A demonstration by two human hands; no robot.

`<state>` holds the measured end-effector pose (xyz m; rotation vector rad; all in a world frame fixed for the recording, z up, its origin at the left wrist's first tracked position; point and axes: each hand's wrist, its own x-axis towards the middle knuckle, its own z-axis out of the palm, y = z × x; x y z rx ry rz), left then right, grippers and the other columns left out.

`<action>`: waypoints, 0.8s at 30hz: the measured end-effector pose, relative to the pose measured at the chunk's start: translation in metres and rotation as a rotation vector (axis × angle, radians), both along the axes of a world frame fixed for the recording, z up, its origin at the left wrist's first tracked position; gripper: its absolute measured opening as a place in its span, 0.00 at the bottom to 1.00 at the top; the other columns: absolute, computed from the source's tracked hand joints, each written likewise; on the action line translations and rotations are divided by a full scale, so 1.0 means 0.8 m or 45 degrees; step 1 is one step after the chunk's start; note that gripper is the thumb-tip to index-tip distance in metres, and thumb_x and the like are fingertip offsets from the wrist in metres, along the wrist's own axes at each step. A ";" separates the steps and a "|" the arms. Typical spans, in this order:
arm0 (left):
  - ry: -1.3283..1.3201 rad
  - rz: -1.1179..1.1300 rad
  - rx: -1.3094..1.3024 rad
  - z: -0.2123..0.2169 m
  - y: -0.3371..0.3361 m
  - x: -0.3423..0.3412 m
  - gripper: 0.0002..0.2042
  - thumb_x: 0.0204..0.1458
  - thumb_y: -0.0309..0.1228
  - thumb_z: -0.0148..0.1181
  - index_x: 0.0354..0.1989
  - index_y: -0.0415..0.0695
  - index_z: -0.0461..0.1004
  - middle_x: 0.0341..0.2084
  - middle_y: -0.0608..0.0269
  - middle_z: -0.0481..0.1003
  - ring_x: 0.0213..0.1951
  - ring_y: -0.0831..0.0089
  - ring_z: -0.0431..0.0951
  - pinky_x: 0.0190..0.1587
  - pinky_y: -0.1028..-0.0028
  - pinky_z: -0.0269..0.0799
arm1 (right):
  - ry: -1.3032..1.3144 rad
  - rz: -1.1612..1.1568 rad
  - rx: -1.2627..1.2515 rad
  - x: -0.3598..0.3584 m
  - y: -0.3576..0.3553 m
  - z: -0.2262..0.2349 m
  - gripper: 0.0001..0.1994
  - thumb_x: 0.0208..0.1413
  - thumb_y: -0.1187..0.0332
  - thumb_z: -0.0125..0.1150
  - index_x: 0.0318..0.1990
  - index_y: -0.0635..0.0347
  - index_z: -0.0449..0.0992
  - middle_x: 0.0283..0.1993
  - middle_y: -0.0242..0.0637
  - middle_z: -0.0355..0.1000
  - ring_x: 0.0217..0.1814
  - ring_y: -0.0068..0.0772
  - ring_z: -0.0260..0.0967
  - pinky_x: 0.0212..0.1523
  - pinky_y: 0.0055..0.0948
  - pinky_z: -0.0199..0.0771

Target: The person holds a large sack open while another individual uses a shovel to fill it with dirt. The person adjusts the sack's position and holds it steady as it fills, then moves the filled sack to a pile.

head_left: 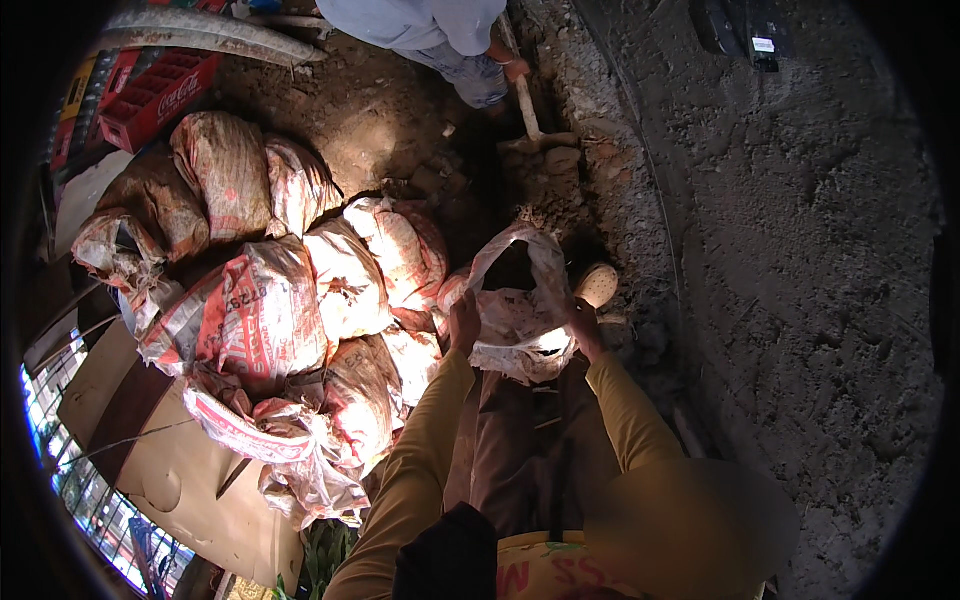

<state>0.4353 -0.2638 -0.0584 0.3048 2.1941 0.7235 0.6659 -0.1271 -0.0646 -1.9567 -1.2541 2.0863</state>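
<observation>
Broadly, rough grey concrete (800, 250) spans the right side; its edge runs from top centre down past the right hand (584, 325), and its width gives lateral room there. Brown soil (320, 130) forms the upper middle and narrows to a strip between the concrete and a pile of filled sacks (270, 310). The pile bounds the left side, close to the left hand (464, 325), and restricts movement that way. Below the pile, a tan panel (190, 480) lies at a slant. At the top, a co-worker (420, 30) stands bent over the soil, beyond the work position.

The open sack (515, 310) is located at centre, between both hands, in front of the person's legs, with its mouth spread wide. Each hand grips one side of its rim. A red crate (165, 95) sits at upper left, behind the pile. A long-handled digging tool (525, 100), held by the co-worker, obstructs the area ahead. A pale perforated shoe (597, 286) is just beside the right hand.
</observation>
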 end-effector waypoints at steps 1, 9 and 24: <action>0.027 -0.018 0.019 0.003 0.006 0.003 0.28 0.61 0.49 0.38 0.32 0.32 0.73 0.19 0.52 0.71 0.24 0.65 0.70 0.29 0.64 0.64 | -0.023 -0.021 0.010 0.004 0.000 -0.005 0.22 0.61 0.54 0.49 0.47 0.68 0.72 0.37 0.33 0.71 0.37 0.24 0.64 0.38 0.27 0.64; -0.141 0.136 -0.056 0.032 0.015 -0.004 0.27 0.62 0.47 0.38 0.26 0.32 0.69 0.18 0.50 0.69 0.25 0.62 0.68 0.31 0.62 0.63 | 0.011 -0.330 -0.226 0.002 -0.013 -0.044 0.16 0.61 0.59 0.51 0.47 0.63 0.72 0.33 0.31 0.71 0.27 0.19 0.64 0.26 0.23 0.63; -0.128 0.271 -0.073 0.000 0.003 -0.020 0.27 0.62 0.48 0.37 0.33 0.32 0.72 0.20 0.59 0.69 0.26 0.73 0.66 0.31 0.68 0.61 | 0.852 -1.172 -0.738 0.013 -0.060 -0.049 0.18 0.61 0.63 0.50 0.56 0.62 0.65 0.55 0.41 0.68 0.55 0.36 0.67 0.52 0.42 0.71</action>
